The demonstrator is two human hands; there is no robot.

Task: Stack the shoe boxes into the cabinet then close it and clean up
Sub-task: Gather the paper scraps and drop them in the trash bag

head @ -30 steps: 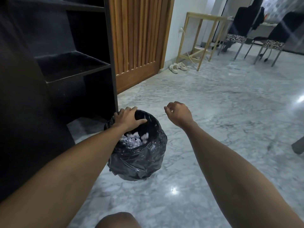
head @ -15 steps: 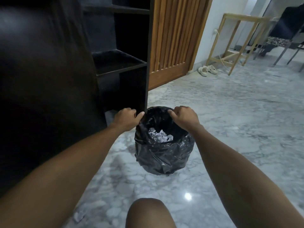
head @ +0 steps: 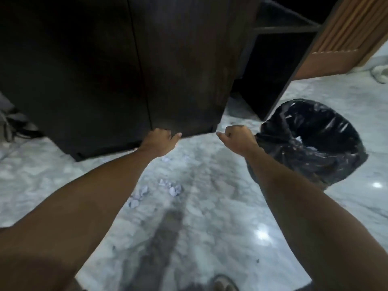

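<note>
The dark cabinet (head: 105, 70) fills the upper left, and both its doors are shut, with a seam between them. My left hand (head: 160, 141) hovers at the lower edge of the right door, fingers curled under and thumb out, holding nothing. My right hand (head: 237, 137) is a loose fist just off the cabinet's corner, also empty. A bin lined with a black bag (head: 310, 143) stands on the floor right of my right hand, with white paper inside. Several crumpled paper scraps (head: 174, 190) lie on the marble floor between my forearms. No shoe boxes are in view.
An open dark shelf unit (head: 273, 70) stands right of the cabinet, behind the bin. A slatted wooden door (head: 346, 28) is at the top right. Grey straps or a bag (head: 10, 122) lie at the far left. My foot (head: 224, 284) shows at the bottom edge.
Both hands have let go of the bin's rim. My view has swung left and down, so the bin now sits to the right and the shut cabinet doors are ahead.
</note>
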